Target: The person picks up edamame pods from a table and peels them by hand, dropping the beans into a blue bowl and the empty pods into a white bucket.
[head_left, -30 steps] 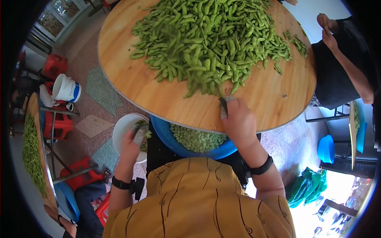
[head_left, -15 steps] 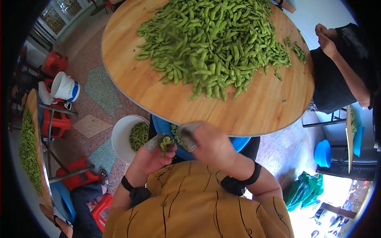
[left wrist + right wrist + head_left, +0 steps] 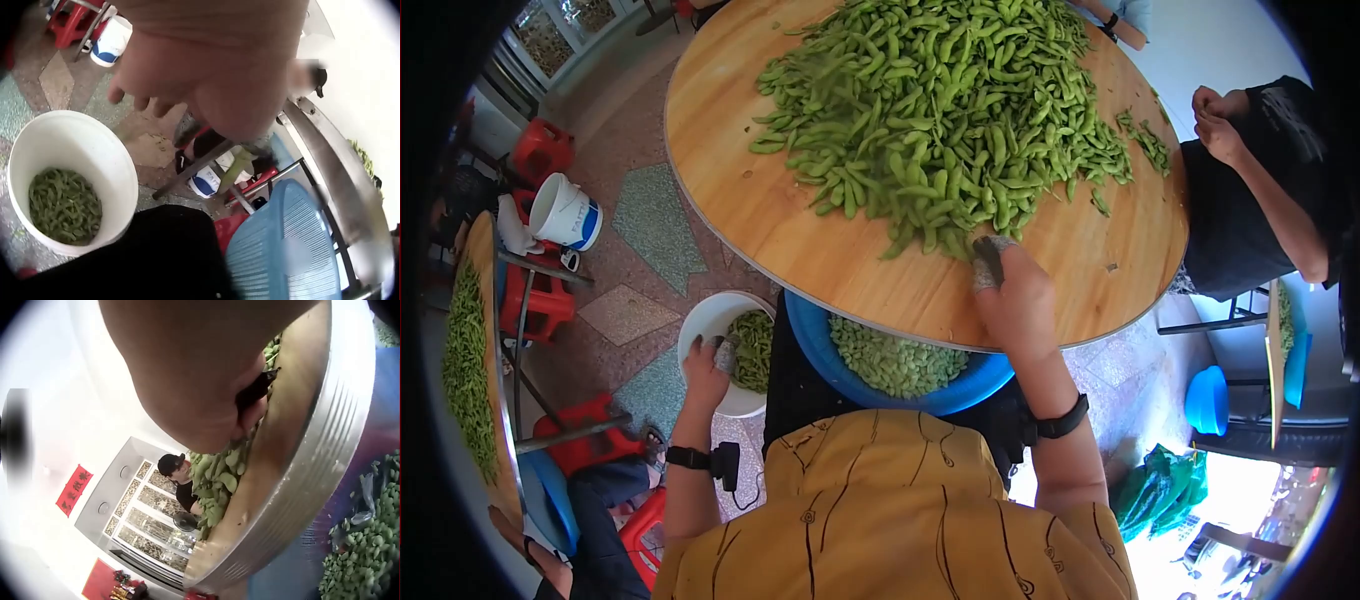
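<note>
A large heap of green pods (image 3: 940,110) covers much of the round wooden table (image 3: 780,240). At its near edge my right hand (image 3: 1020,305) touches the pods, fingers bent, with grey wrapping and a dark patch at the fingertips; whether a pod is pinched is hidden. My left hand (image 3: 703,375) hangs at the left rim of the white bucket (image 3: 693,330), fingers apart, grey wrapping on the thumb. Green pieces (image 3: 752,350) lie in the bucket. Below the palm in the left wrist view shows a blurred green pod (image 3: 234,172). Shelled beans (image 3: 895,360) fill the blue basin (image 3: 810,345).
A person in black (image 3: 1250,200) sits at the table's right, hands together. Another person's arm (image 3: 1120,25) shows at the far edge. Red stools (image 3: 540,150) and a second white bucket (image 3: 560,210) stand left. A blue tub (image 3: 1206,400) and green bag (image 3: 1165,490) lie right.
My hands were close together over the basin, green material in the left. The right has returned to the heap's near edge; the left has moved back to the bucket, its fingers spread.
</note>
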Available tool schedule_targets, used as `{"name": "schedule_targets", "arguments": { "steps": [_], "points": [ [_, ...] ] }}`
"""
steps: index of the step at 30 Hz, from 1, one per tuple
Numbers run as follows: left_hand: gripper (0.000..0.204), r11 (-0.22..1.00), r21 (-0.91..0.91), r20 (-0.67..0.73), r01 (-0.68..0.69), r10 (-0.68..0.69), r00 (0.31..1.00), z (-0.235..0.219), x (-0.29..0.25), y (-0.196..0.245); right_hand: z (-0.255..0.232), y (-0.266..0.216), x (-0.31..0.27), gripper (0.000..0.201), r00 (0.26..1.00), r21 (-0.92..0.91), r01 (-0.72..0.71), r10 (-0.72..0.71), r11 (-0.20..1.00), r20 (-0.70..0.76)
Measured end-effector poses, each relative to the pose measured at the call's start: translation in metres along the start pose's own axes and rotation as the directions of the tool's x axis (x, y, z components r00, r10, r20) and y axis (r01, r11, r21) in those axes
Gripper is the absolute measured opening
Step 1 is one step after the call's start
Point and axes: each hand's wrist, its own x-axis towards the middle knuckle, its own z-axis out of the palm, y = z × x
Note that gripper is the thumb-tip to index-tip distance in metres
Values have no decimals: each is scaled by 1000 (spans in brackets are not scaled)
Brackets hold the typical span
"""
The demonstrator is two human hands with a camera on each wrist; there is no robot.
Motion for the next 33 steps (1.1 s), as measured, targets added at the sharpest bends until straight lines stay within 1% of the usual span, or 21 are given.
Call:
{"name": "schedule_targets", "arguments": {
  "steps": [2,3,5,6,7,9,13,15,16,18,19,20,21,23,25,27,28,30,31,32,33],
  "points": [
    [35,921,383,-139,67,-14,990,-16,2,28,-8,2,-1,19,998,85,-58,55,995,43],
    [35,921,385,-137,69,-17,990,-16,4,24,-11,3,-2,20,991,168,-117,104,979,85],
    [37,953,303,-92,-20,50,994,-18,8,13,-16,2,-4,21,984,232,-169,148,958,103],
    [31,992,101,-94,72,-63,994,-19,10,17,-18,2,-5,21,974,292,-220,192,931,121],
    [31,992,104,-88,69,-60,994,-18,10,23,-20,3,-7,21,973,292,-226,198,929,122],
    [25,982,-53,-158,179,-185,970,-18,11,32,-22,3,-10,22,973,364,-229,201,903,114],
    [19,961,6,-252,276,-266,931,-18,15,37,-25,-1,-13,22,965,461,-261,209,848,160],
    [21,905,376,-40,201,-201,979,-25,17,48,-25,-2,-17,22,956,592,-291,202,751,214],
    [21,903,379,-40,203,-203,978,-23,12,50,-25,-3,-18,22,955,594,-293,202,749,217],
    [23,763,646,-23,6,12,1000,-19,0,52,-25,-4,-20,22,938,615,-335,188,714,292],
    [23,760,650,-21,4,13,1000,-22,3,63,-25,-4,-21,22,937,618,-338,191,710,293],
    [24,910,409,-21,-69,85,996,-27,9,74,-25,-4,-22,21,934,609,-332,164,721,316],
    [25,980,133,-38,-146,152,988,-33,15,91,-25,-4,-25,21,930,598,-328,138,731,341],
    [26,961,-258,75,-96,118,990,-46,22,157,-34,-11,-23,23,902,550,-336,92,764,422],
    [25,869,-403,18,-288,322,946,-60,27,237,-35,-16,-21,25,868,507,-322,36,800,495],
    [21,731,-524,-53,-437,485,873,-61,37,292,-34,-19,-21,25,841,575,-364,-7,733,541],
    [21,729,-523,-56,-442,488,871,-54,47,299,-33,-18,-22,25,843,576,-359,-9,734,537],
    [19,611,-479,67,-630,741,668,-37,63,308,-28,-15,-22,21,907,607,-266,-19,749,421],
    [19,605,-481,68,-634,747,661,-36,64,313,-27,-14,-21,21,910,606,-265,-13,750,414],
    [16,694,-639,281,-331,612,739,-37,64,321,-26,-13,-19,23,932,645,-257,9,720,361],
    [14,724,-690,510,15,471,720,-38,66,326,-27,-11,-18,26,951,684,-245,34,687,306]
  ]
}}
